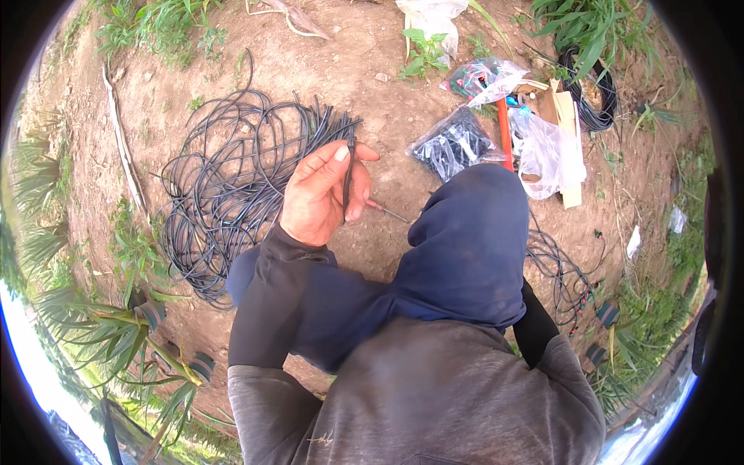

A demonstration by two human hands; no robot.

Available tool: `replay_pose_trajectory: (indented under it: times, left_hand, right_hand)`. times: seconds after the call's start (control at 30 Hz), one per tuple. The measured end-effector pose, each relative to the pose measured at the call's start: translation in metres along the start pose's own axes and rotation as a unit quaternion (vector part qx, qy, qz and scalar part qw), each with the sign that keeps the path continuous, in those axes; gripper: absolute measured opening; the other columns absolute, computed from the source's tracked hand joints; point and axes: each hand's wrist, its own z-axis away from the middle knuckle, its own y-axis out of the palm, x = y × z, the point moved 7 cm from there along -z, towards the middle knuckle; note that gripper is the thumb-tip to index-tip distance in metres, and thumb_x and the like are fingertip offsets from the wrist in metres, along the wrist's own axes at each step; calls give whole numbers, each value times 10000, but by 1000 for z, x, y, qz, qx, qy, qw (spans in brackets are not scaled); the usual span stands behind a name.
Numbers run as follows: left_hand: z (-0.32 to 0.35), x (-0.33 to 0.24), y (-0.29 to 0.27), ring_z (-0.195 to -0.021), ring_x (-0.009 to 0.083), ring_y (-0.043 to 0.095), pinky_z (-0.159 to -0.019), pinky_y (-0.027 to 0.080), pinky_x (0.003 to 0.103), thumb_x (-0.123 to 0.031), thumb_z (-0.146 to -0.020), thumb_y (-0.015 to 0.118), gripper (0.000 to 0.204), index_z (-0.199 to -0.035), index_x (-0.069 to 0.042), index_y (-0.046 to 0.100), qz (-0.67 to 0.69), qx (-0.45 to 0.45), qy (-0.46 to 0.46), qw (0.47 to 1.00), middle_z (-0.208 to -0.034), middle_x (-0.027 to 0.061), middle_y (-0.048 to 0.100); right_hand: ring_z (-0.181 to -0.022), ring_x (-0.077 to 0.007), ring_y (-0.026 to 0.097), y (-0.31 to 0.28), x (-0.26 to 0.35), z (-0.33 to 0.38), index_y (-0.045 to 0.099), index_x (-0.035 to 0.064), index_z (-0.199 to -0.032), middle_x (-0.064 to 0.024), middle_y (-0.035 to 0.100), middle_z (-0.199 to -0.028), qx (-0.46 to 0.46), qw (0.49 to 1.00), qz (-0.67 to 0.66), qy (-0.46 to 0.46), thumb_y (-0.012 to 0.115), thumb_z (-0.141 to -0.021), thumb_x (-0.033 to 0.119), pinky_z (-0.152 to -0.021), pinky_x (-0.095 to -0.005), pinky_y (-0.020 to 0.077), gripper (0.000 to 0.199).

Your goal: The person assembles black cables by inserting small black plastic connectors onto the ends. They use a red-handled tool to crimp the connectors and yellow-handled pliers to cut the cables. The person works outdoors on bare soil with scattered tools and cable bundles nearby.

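My left hand (316,200) is raised in front of my bent knee, with thumb and fingers closed on a thin black tube (348,180), which stands nearly upright. Just beyond and to the left, a large loose tangle of black tubing (225,186) lies on the soil, its cut ends bunched behind my fingertips. Close to the hand, a slim tool with a reddish handle and a thin metal shaft (394,214) is on the ground, partly hidden by the hand. My right arm (537,322) goes down behind my right leg, which hides the hand.
Right of centre lie a clear bag of black fittings (459,146), a bag of coloured parts (484,79) and an open cardboard box (570,132). A black coil (593,93) rests behind the box. Thin black lines with small red fittings (570,279) spread beside my right leg.
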Motion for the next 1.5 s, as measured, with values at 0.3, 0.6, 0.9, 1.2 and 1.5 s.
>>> replay_pose_trajectory:
  times: [0.3, 0.6, 0.9, 1.2, 1.5]
  left_hand:
    - [-17, 25, 27, -485, 121, 476, -500, 400, 243, -238, -1033, 478, 304, -1060, 28, 623, -60, 84, -34, 994, -655, 62, 576]
    - [-28, 56, 44, -521, 88, 549, -501, 432, 213, -226, -1023, 492, 289, -1037, 8, 662, -209, 90, -79, 970, -670, 26, 605]
    - [-24, 35, 22, -612, 278, 645, -555, 496, 351, -199, -884, 675, 183, -997, -56, 676, -644, 145, 99, 745, -713, 133, 663]
    - [18, -147, -109, -1012, 314, 555, -859, 457, 445, -72, -814, 670, 147, -958, -79, 698, -915, -183, 161, 321, -1084, 115, 581]
    - [78, -192, -276, -660, 298, 692, -584, 539, 411, -155, -943, 559, 199, -1063, -14, 635, -684, -401, -41, 608, -773, 140, 713]
  right_hand:
    - [-917, -130, 615, -115, 131, -19, 595, 6, -1265, -11, 633, -976, 59, 927, -354, -107, 569, -957, 150, -833, -277, 494, 341]
    - [-867, -100, 594, -77, 330, 6, 660, 5, -1090, -35, 632, -963, 343, 862, -55, -369, 639, -933, 97, -776, -245, 492, 183]
    - [-741, -103, 558, -89, 223, -37, 626, 45, -1008, -10, 583, -826, 230, 902, -298, -211, 640, -954, 167, -669, -248, 452, 133]
    - [-717, -88, 525, -72, -54, -11, 533, 134, -935, 17, 562, -808, -51, 831, -548, 84, 555, -1008, 226, -627, -223, 422, 120]
    - [-715, -66, 542, -31, -79, -18, 556, 118, -924, 25, 585, -808, 9, 828, -550, 109, 553, -1002, 189, -633, -213, 436, 105]
